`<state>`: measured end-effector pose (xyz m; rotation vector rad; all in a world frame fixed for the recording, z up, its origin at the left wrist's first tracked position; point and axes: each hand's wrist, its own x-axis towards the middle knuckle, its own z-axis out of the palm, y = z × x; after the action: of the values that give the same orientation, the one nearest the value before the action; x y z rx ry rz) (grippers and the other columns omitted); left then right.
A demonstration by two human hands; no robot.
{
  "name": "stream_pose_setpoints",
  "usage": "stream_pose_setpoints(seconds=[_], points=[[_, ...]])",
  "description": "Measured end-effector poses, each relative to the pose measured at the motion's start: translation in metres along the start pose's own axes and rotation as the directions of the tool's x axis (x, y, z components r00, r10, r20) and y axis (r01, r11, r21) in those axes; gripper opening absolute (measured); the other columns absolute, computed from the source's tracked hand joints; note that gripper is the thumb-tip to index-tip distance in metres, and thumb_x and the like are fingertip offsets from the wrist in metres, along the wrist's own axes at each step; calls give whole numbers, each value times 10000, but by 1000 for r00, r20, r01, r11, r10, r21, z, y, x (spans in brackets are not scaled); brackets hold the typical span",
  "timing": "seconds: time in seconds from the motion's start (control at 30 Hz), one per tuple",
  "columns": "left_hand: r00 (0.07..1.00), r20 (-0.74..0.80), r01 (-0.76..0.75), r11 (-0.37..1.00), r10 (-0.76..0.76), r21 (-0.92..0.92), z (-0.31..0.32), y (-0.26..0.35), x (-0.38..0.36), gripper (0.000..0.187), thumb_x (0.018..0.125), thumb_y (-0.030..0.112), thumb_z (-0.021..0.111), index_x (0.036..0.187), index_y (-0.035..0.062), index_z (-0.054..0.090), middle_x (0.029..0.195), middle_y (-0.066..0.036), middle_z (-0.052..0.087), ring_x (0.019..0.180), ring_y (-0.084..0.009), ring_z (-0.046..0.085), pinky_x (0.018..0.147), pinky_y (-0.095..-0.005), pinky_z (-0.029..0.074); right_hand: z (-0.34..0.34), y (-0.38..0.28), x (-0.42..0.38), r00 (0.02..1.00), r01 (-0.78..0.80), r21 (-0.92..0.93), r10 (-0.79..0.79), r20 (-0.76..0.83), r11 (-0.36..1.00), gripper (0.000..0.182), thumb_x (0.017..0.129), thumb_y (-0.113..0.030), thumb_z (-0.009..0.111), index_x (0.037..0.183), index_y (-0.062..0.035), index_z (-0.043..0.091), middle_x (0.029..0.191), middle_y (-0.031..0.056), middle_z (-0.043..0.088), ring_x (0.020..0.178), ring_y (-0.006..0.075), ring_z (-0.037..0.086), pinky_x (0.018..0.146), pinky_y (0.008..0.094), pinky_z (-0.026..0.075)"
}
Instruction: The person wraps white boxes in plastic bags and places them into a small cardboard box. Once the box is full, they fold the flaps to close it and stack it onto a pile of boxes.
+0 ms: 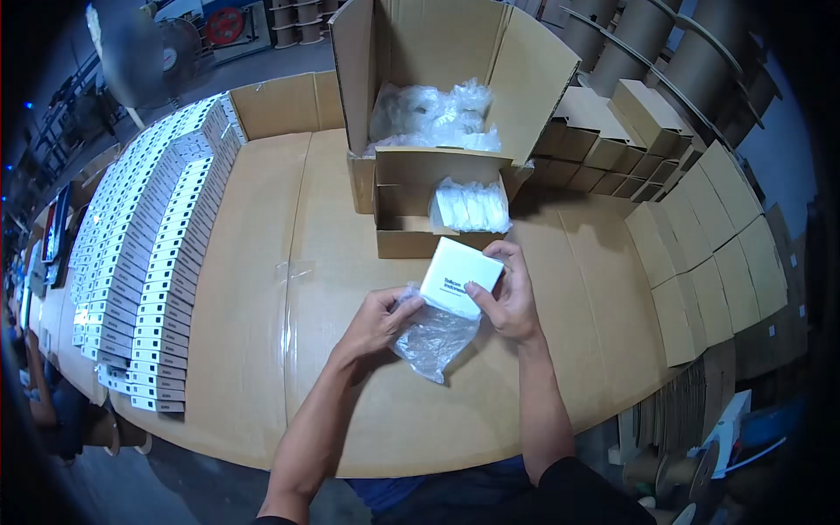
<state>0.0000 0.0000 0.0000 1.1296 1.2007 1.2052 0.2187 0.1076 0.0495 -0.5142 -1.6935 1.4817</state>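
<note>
A flat white box (449,263) with dark printed lettering is held up over the cardboard-covered table. Its lower end sits in the mouth of a clear plastic bag (435,343) that hangs below it. My left hand (382,320) pinches the bag at its opening, by the box's left edge. My right hand (510,297) grips the box, thumb on the printed face and fingers around its right side. Just beyond is a small open carton (404,248), with several bagged white boxes (472,208) standing in its right part.
Behind the small carton a large open carton (446,52) contains crumpled clear bags (435,114). Long rows of white boxes (162,271) are stacked at the left. Brown cartons (704,262) line the right side, with more (604,149) at the back right. A co-worker's arm (37,376) shows at far left.
</note>
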Motion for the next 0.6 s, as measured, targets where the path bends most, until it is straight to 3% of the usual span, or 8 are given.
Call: stream_pose_setpoints(seconds=[0.17, 0.2, 0.3, 0.43, 0.5, 0.57, 0.6], points=[[999, -33, 34, 984, -40, -173, 3, -4, 3, 446, 1090, 361, 523, 1122, -39, 719, 905, 16, 679, 793, -54, 560, 698, -250, 481, 5, 2, 0, 994, -98, 22, 99, -49, 995, 423, 943, -4, 690, 1261, -44, 412, 1057, 82, 612, 980, 113, 617, 831, 277, 530], [995, -83, 50, 997, -55, -56, 2, 5, 1, 476, 1099, 370, 496, 1142, -52, 714, 911, 7, 684, 804, -55, 565, 706, -252, 486, 8, 7, 2, 992, -113, 47, 115, -60, 993, 416, 945, -4, 689, 1254, -42, 413, 1045, 78, 616, 966, 109, 623, 815, 269, 532], [990, -136, 20, 998, -29, -63, 9, 8, 0, 468, 1103, 359, 488, 1167, -47, 712, 929, -4, 698, 815, -61, 581, 718, -256, 494, 11, 17, 4, 984, -150, 94, 158, -78, 984, 392, 952, -18, 688, 1239, -44, 422, 1006, 65, 631, 920, 98, 641, 767, 244, 534], [983, -184, -51, 987, 22, -153, 9, -5, 7, 428, 1103, 315, 493, 1199, -51, 693, 1061, -34, 710, 958, -72, 614, 831, -262, 524, 14, 14, 2, 974, -207, 56, 211, -81, 977, 378, 952, -34, 698, 1224, -55, 436, 955, 55, 644, 832, 84, 650, 669, 245, 527], [989, -136, 30, 987, -52, -158, 6, 6, 3, 404, 1092, 293, 523, 1278, -42, 653, 1110, -44, 703, 991, -81, 619, 861, -264, 524, 18, 15, 0, 968, -244, 4, 244, -57, 970, 349, 965, -68, 694, 1212, -70, 447, 933, 51, 642, 753, 78, 642, 568, 241, 494], [991, -96, 73, 982, -91, -174, 4, 7, 1, 417, 1077, 271, 557, 1363, -30, 593, 1144, -53, 699, 1003, -92, 629, 877, -266, 523, 21, 14, -1, 934, -358, -100, 354, -52, 929, 363, 981, -124, 687, 1256, -73, 454, 939, 70, 641, 813, 90, 641, 642, 248, 508], [993, -82, 73, 979, -90, -189, 4, 4, 2, 444, 1068, 259, 576, 1410, -24, 555, 1154, -57, 698, 998, -99, 637, 877, -266, 523, 22, 15, 0, 932, -362, -17, 361, -16, 932, 377, 982, -135, 687, 1273, -69, 455, 952, 74, 643, 843, 95, 638, 685, 258, 515]])
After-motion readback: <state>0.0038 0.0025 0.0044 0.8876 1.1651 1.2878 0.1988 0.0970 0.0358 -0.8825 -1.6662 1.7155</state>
